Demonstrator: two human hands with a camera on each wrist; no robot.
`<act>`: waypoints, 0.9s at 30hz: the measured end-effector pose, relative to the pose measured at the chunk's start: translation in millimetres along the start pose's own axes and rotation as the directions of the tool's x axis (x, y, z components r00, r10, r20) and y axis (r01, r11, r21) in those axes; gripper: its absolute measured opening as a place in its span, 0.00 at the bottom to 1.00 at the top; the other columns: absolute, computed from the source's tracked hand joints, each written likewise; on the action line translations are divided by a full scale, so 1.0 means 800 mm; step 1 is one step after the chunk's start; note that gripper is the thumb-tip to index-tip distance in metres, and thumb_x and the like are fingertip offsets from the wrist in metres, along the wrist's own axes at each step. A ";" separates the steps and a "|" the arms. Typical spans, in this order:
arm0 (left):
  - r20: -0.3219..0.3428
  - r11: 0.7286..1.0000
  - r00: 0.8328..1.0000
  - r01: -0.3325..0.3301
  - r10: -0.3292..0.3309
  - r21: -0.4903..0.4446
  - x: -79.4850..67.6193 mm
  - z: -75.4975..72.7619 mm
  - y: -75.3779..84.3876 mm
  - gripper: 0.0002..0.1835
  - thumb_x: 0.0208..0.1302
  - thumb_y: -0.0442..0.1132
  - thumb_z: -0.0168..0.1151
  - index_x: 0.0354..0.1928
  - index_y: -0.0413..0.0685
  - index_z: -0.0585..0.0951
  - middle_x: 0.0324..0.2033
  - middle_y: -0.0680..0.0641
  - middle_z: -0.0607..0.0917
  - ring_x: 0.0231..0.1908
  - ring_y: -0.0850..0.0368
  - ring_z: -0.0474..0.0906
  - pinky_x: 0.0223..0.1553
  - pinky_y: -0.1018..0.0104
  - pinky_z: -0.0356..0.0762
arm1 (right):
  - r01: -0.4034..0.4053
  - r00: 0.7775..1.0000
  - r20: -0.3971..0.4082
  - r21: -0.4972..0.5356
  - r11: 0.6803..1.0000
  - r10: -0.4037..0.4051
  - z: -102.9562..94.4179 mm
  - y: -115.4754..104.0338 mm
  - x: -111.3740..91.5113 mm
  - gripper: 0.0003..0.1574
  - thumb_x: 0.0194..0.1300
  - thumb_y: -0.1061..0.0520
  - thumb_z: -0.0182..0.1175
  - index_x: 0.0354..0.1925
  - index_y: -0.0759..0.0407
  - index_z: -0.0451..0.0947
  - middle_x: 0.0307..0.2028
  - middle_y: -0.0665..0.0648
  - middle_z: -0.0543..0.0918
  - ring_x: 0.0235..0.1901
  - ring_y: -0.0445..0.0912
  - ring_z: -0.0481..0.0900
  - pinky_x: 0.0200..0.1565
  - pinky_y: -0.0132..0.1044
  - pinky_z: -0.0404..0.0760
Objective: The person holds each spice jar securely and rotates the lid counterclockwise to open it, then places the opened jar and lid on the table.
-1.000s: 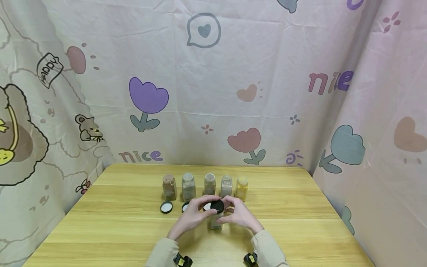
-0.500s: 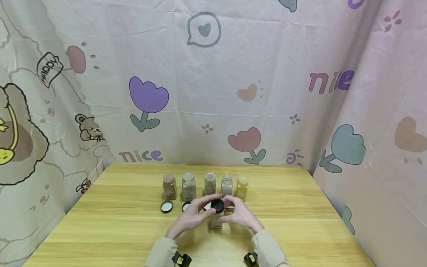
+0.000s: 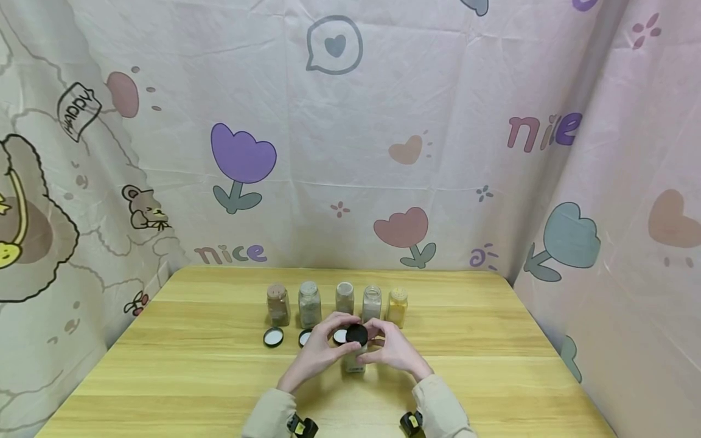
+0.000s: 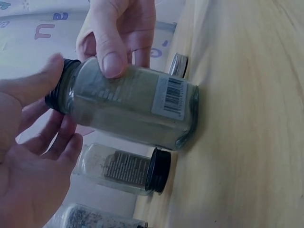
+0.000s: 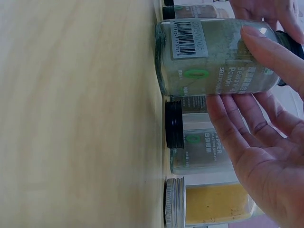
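A square glass jar of pale seasoning powder (image 3: 355, 364) stands upright before me, its base at or close to the tabletop. My left hand (image 3: 319, 351) grips its black lid (image 3: 357, 335) between thumb and fingers. Lower down, my right hand (image 3: 398, 353) holds the glass body, thumb on one side and fingers on the other. In the right wrist view the jar (image 5: 213, 61) shows a barcode and green-marked print. The left wrist view shows the lid (image 4: 58, 88) on the jar's neck, partly covered by my left fingers.
Behind my hands runs a row of spice jars: brown (image 3: 278, 307), grey-green (image 3: 310, 307), grey (image 3: 344, 301), whitish (image 3: 372, 304) and yellow (image 3: 397, 309). Lids lie before them, including a left one (image 3: 273, 337) and a black one (image 5: 174, 124). A printed cloth (image 3: 328, 152) hangs behind the table.
My left hand has shifted slightly around the lid. The right hand and the jar stay in nearly the same place, and the head view has tipped a little.
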State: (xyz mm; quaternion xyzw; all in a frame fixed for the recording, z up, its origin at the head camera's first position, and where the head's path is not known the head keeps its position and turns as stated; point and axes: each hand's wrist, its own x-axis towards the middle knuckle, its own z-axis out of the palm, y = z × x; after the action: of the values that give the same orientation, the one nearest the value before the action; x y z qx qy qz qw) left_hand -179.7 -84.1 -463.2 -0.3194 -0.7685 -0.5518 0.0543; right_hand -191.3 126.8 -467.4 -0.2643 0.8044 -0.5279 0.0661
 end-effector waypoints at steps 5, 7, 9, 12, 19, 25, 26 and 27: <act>0.081 0.998 0.996 -0.020 0.024 -0.056 0.000 -0.006 0.002 0.27 0.69 0.37 0.64 0.67 0.36 0.73 0.66 0.32 0.75 0.67 0.37 0.71 0.73 0.57 0.70 | -0.002 1.000 0.000 -0.001 1.000 0.002 0.000 0.000 0.001 0.29 0.51 0.63 0.77 0.50 0.64 0.78 0.44 0.59 0.83 0.45 0.47 0.80 0.55 0.30 0.85; 0.123 0.997 0.992 -0.031 0.040 -0.072 0.000 -0.008 0.003 0.26 0.72 0.36 0.59 0.68 0.34 0.70 0.68 0.32 0.73 0.68 0.34 0.69 0.74 0.64 0.68 | -0.004 1.000 -0.002 -0.006 1.000 0.004 0.000 0.000 0.001 0.29 0.50 0.63 0.77 0.50 0.64 0.78 0.44 0.59 0.83 0.45 0.47 0.80 0.56 0.31 0.84; 0.153 0.996 0.987 -0.038 0.050 -0.081 0.000 -0.009 0.003 0.26 0.74 0.36 0.57 0.69 0.33 0.69 0.68 0.32 0.73 0.68 0.34 0.69 0.73 0.68 0.67 | -0.007 1.000 -0.005 -0.009 1.000 0.007 0.000 0.001 0.001 0.30 0.50 0.64 0.78 0.51 0.65 0.78 0.44 0.59 0.83 0.45 0.47 0.80 0.57 0.32 0.84; 0.159 0.997 0.986 -0.037 0.048 -0.070 0.000 -0.009 0.002 0.24 0.74 0.36 0.56 0.69 0.35 0.70 0.67 0.33 0.75 0.66 0.34 0.72 0.71 0.66 0.70 | -0.010 1.000 -0.009 -0.009 1.000 0.010 0.000 0.001 0.001 0.31 0.49 0.64 0.78 0.51 0.65 0.77 0.44 0.60 0.83 0.46 0.48 0.80 0.58 0.35 0.85; 0.085 0.999 0.996 -0.027 0.030 -0.040 0.000 -0.003 0.001 0.24 0.70 0.37 0.61 0.64 0.34 0.74 0.61 0.35 0.80 0.61 0.36 0.77 0.69 0.54 0.75 | -0.005 1.000 -0.015 -0.017 1.000 0.005 -0.001 0.002 0.001 0.30 0.49 0.64 0.78 0.51 0.65 0.78 0.44 0.59 0.83 0.45 0.47 0.79 0.58 0.39 0.85; 0.002 0.999 0.999 -0.050 0.050 0.007 0.000 0.003 -0.001 0.24 0.65 0.38 0.68 0.61 0.36 0.78 0.56 0.38 0.81 0.57 0.44 0.79 0.66 0.59 0.78 | -0.005 1.000 -0.002 -0.018 1.000 0.005 -0.001 0.004 0.001 0.30 0.50 0.63 0.78 0.50 0.63 0.78 0.44 0.58 0.83 0.46 0.48 0.80 0.58 0.33 0.84; -0.006 0.998 0.998 -0.058 0.058 0.017 0.000 0.003 -0.001 0.24 0.64 0.38 0.68 0.61 0.36 0.78 0.56 0.39 0.81 0.57 0.44 0.79 0.66 0.60 0.79 | -0.005 1.000 0.000 -0.016 1.000 0.005 -0.001 0.004 0.001 0.29 0.50 0.62 0.78 0.50 0.63 0.78 0.44 0.58 0.83 0.46 0.48 0.80 0.58 0.31 0.84; -0.009 0.998 0.998 -0.057 0.057 0.020 -0.001 0.003 0.000 0.24 0.64 0.38 0.69 0.60 0.37 0.78 0.56 0.39 0.81 0.57 0.45 0.79 0.66 0.60 0.78 | -0.002 1.000 0.001 -0.016 1.000 0.002 -0.001 0.004 0.001 0.29 0.50 0.62 0.78 0.50 0.63 0.78 0.44 0.58 0.83 0.46 0.48 0.80 0.57 0.30 0.84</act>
State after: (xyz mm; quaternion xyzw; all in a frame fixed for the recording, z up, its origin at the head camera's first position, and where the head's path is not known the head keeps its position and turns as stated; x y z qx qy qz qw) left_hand -178.7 -82.0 -464.7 -0.3382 -0.7640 -0.5441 0.0768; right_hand -193.3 128.4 -470.1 -0.2642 0.8088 -0.5213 0.0652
